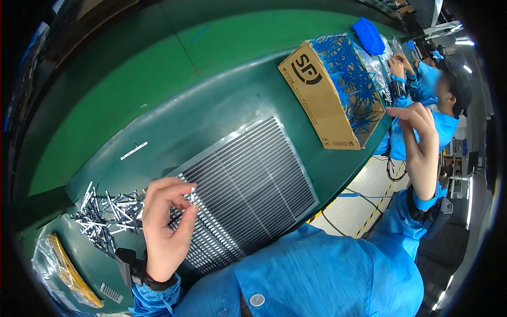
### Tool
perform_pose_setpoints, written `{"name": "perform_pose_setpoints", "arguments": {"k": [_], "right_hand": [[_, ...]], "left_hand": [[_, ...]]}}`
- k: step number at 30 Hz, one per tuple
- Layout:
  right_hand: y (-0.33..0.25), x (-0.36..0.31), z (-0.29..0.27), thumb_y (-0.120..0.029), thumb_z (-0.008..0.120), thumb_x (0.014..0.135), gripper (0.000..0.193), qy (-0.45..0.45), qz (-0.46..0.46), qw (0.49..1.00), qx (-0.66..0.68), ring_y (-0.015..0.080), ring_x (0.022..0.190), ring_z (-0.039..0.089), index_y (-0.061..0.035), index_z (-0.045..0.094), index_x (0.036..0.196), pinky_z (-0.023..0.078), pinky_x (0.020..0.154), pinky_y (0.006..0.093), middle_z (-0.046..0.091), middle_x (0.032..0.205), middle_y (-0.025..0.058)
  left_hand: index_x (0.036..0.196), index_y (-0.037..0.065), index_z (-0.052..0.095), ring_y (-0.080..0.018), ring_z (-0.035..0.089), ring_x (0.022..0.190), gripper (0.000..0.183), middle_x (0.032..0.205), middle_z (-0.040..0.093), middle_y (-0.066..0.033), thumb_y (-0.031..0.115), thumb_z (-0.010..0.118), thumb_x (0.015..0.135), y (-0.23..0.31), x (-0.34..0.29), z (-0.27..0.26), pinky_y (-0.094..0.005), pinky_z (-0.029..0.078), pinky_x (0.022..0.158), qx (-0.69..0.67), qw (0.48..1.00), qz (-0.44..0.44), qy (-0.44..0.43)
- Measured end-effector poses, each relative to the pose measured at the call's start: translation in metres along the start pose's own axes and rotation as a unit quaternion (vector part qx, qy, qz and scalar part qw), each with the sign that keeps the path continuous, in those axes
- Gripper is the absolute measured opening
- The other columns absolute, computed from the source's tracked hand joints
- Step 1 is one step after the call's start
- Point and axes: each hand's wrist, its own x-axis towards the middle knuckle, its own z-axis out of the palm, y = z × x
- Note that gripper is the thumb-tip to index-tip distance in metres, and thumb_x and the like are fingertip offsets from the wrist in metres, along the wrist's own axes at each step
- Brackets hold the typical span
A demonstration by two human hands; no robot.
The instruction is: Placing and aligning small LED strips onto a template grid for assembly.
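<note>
My left hand (166, 227) is closed in a pinch on a small metallic strip (193, 194), held above the left edge of a flat tray (193, 161). Dark strips lie in rows across the tray, and shiny pieces cover its left portion beneath my hand. To the left of that hand lies a loose pile of short metallic strips (108, 216). My right hand (421, 134) is raised beside the right corner of an open cardboard box (325, 108). Its fingers stretch toward the box, and I see nothing held in them. Tangled blue strips (346, 74) fill the box.
A single white strip (134, 151) lies on the green table (227, 100). At the lower left are a yellow item in clear plastic (68, 267) and a small striped piece (111, 292). A co-worker (441, 95) works beyond the box, near a blue bundle (368, 36). Cables (338, 224) cross the floor.
</note>
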Motion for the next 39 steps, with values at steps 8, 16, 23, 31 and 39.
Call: {"name": "perform_pose_setpoints", "arguments": {"k": [8,16,23,31,39], "right_hand": [[-0.108,0.002,0.097,-0.010,0.072,0.081,0.011,-0.171,-0.099,0.901,0.387,0.0261,0.080,0.055,-0.0053,0.066,0.090,0.042,0.072,0.0369,0.059,0.082,0.0074],[-0.155,-0.003,0.145,-0.013,0.080,0.071,0.019,-0.145,-0.183,0.905,0.356,0.0262,0.079,0.051,-0.0104,0.066,0.084,0.037,0.073,0.0370,0.056,0.085,0.0044],[-0.148,0.005,0.161,-0.011,0.080,0.061,0.020,-0.091,-0.161,0.882,0.433,0.0227,0.080,0.047,-0.0093,0.070,0.078,0.036,0.072,0.0336,0.052,0.085,0.0042],[-0.137,0.017,0.180,-0.017,0.070,0.075,0.012,-0.111,-0.018,0.902,0.418,0.0226,0.087,0.041,-0.0072,0.063,0.073,0.031,0.083,0.0339,0.049,0.094,0.0091],[-0.135,0.018,0.183,-0.018,0.070,0.073,0.013,-0.131,-0.036,0.906,0.400,0.0221,0.085,0.042,-0.0081,0.063,0.072,0.032,0.081,0.0333,0.050,0.092,0.0086]], "left_hand": [[0.107,0.004,0.074,-0.0163,0.060,0.095,0.034,0.111,0.059,-0.0093,-0.013,0.060,0.082,0.003,0.007,0.001,-0.0266,0.048,0.079,0.030,0.999,0.024,-0.032],[0.110,0.003,0.073,-0.0175,0.062,0.089,0.035,0.110,0.058,-0.0100,-0.013,0.064,0.081,0.000,0.003,0.002,-0.0285,0.052,0.074,0.045,0.998,-0.015,-0.031],[0.109,-0.001,0.067,-0.0239,0.063,0.094,0.035,0.118,0.060,-0.0188,-0.005,0.071,0.074,-0.011,0.007,-0.013,-0.0338,0.052,0.079,0.102,0.992,0.049,0.047],[0.088,0.005,0.078,-0.0282,0.065,0.088,0.027,0.106,0.068,-0.0142,0.000,0.075,0.061,-0.032,0.017,-0.016,-0.0358,0.052,0.074,0.357,0.922,0.137,0.060],[0.087,0.008,0.080,-0.0269,0.062,0.088,0.032,0.107,0.068,-0.0133,0.006,0.083,0.055,-0.036,0.020,-0.012,-0.0345,0.051,0.072,0.376,0.910,0.165,0.054]]}}
